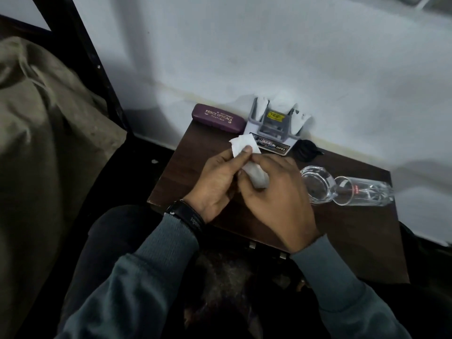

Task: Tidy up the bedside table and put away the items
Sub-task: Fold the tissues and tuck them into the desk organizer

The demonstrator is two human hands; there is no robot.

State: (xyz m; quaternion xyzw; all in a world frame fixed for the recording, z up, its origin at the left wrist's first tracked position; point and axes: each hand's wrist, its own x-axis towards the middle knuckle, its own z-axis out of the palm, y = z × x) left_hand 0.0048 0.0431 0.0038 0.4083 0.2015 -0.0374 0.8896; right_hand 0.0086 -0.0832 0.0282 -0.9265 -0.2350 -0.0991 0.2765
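Note:
Over the dark wooden bedside table [190, 157], both hands hold one white tissue [244, 145]. My left hand [215, 182] pinches its upper flap between thumb and forefinger. My right hand [276, 201] closes around its lower folded part. Behind the hands, against the wall, stands a grey-and-white holder [271, 128] stuffed with white tissues. A maroon spectacle case [219, 118] lies at the table's back left corner. On the right, a clear glass jug [318, 184] and a clear drinking glass [364, 194] lie on their sides.
A small black object [305, 149] sits by the wall, right of the holder. A bed with an olive blanket [44, 143] and a dark frame post [85, 62] fills the left. The white wall runs right behind the table. My legs are below the table's front edge.

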